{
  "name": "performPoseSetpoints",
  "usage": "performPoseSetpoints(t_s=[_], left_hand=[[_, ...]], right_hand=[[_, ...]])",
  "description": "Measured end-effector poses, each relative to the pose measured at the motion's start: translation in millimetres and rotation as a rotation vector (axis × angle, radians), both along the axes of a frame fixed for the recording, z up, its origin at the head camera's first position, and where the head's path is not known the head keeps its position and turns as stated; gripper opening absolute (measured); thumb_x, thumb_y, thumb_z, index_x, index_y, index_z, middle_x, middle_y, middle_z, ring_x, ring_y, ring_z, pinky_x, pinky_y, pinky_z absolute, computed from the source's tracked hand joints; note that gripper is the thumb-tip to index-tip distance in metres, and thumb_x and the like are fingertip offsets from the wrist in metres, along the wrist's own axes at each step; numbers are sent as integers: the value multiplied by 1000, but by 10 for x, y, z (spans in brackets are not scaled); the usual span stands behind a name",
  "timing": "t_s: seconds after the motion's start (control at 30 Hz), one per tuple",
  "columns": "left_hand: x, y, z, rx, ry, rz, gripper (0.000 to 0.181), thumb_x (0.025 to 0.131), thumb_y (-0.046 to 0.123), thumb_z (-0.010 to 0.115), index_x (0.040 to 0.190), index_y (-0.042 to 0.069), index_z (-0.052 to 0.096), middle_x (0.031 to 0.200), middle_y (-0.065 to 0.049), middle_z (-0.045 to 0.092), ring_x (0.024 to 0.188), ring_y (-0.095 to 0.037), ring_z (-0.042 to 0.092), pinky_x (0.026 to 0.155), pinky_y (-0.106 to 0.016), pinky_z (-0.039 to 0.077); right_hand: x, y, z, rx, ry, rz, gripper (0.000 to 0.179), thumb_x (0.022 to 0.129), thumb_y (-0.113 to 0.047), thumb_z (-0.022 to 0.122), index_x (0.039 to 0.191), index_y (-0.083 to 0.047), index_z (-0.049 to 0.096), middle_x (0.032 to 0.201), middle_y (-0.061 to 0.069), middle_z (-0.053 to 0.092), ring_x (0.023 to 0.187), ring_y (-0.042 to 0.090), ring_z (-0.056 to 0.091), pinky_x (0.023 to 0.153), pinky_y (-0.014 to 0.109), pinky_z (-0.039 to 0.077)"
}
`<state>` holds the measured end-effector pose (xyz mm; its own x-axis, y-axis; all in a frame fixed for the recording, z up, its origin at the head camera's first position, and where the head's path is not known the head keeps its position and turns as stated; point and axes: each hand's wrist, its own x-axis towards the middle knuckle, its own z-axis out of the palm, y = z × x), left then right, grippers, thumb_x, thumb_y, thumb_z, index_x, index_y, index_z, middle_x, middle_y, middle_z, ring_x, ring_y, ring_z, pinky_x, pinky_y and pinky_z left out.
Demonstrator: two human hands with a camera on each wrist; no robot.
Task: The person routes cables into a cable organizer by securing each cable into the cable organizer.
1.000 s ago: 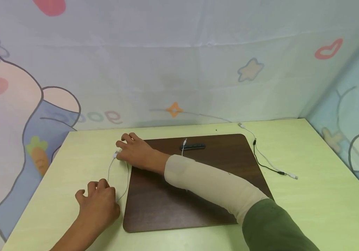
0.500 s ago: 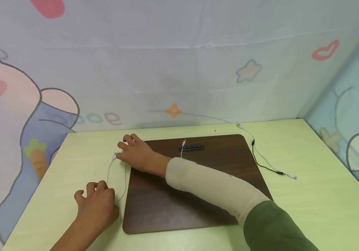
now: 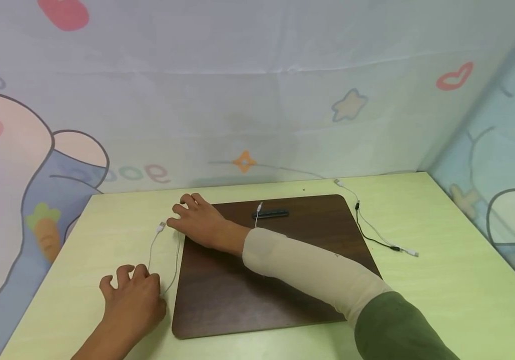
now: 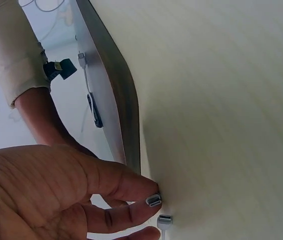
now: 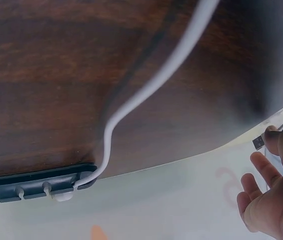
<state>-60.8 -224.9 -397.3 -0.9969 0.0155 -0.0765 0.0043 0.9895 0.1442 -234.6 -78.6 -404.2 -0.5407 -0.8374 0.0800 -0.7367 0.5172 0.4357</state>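
Note:
In the head view, a white USB cable (image 3: 151,250) lies left of the dark brown board, its USB-A plug (image 3: 161,226) on the table. My left hand (image 3: 132,300) hovers low near it; in the left wrist view its thumb and forefinger pinch a small connector (image 4: 153,200). Just beside those fingertips is another white connector (image 4: 164,220). My right hand (image 3: 198,220) reaches across the board's far left corner, fingers loosely bent. The right wrist view shows its thumb close by the USB-A plug (image 5: 258,143). A second strand (image 3: 177,260) runs between both hands.
On the board (image 3: 221,310), a dark cable clip (image 3: 272,214) holds a white cable (image 5: 159,75). A black-and-white cable pair (image 3: 376,232) lies on the table to the right. A printed cloth wall (image 3: 239,100) stands behind the table.
My right hand has drawn slightly to the right, away from the USB-A plug, which stays in place. The left hand holds about the same position. The head view has turned slightly.

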Motion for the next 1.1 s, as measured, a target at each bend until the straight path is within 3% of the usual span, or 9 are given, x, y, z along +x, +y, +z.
performPoseSetpoints(t_s=[0.33,0.67,1.1], left_hand=[[39,-5,-1,15,-28,2,12,90,9,68,81,9,59,110,-21,61,142,-66,39,110,-88,21],[49,57,48,-2,53,-12,17,91,12,72,81,10,58,110,-22,61,140,-63,44,110,-85,25],[33,186,69,11,61,-31,19,94,17,75,85,11,60,121,-22,63,142,-60,43,113,-83,23]], right_hand=[[62,39,-12,-25,-31,11,38,121,-19,53,154,-36,60,167,-5,53,157,23,47,129,41,40],[-3,227,-5,-38,-56,-21,45,119,-16,57,160,-36,57,170,-4,51,159,24,44,132,42,38],[-47,452,-28,-75,-85,-13,40,120,-13,53,154,-33,60,168,-3,54,158,26,46,132,45,38]])
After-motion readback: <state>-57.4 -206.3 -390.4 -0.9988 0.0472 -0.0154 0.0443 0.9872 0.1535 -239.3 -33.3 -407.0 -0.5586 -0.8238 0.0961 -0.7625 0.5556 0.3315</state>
